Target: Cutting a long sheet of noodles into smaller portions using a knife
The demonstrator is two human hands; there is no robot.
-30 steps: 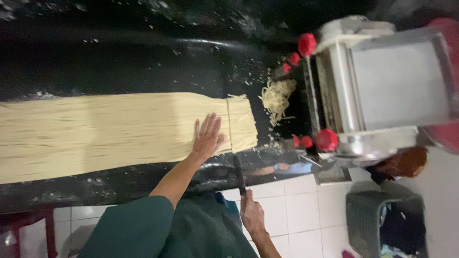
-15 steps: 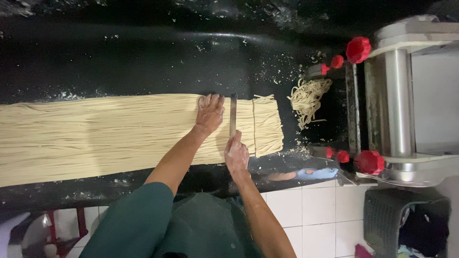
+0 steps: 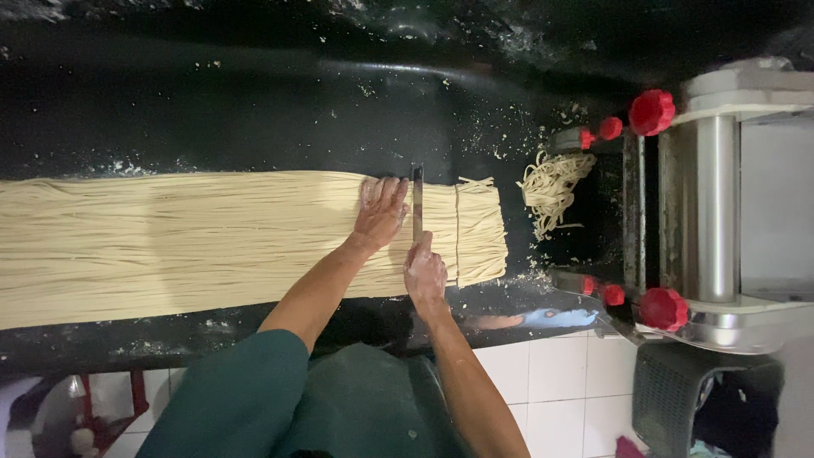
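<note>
A long sheet of pale cut noodles (image 3: 186,242) lies across a black worktop (image 3: 254,110). My left hand (image 3: 379,209) presses flat on the noodles, fingers spread, just left of a knife blade. My right hand (image 3: 424,270) grips the knife (image 3: 416,203), whose blade stands across the noodle strands. To the right of the blade lie two short cut bundles of noodles (image 3: 479,231). Both hands are dusted with flour.
A steel noodle machine (image 3: 721,212) with red knobs (image 3: 651,111) stands at the right end of the worktop, a loose clump of noodles (image 3: 551,187) in front of its rollers. A dark bin (image 3: 704,407) sits on the white tiled floor below.
My right hand came up from below the counter, took the knife and set its blade across the noodles beside my left hand. The camera view shifted left, away from the machine.
</note>
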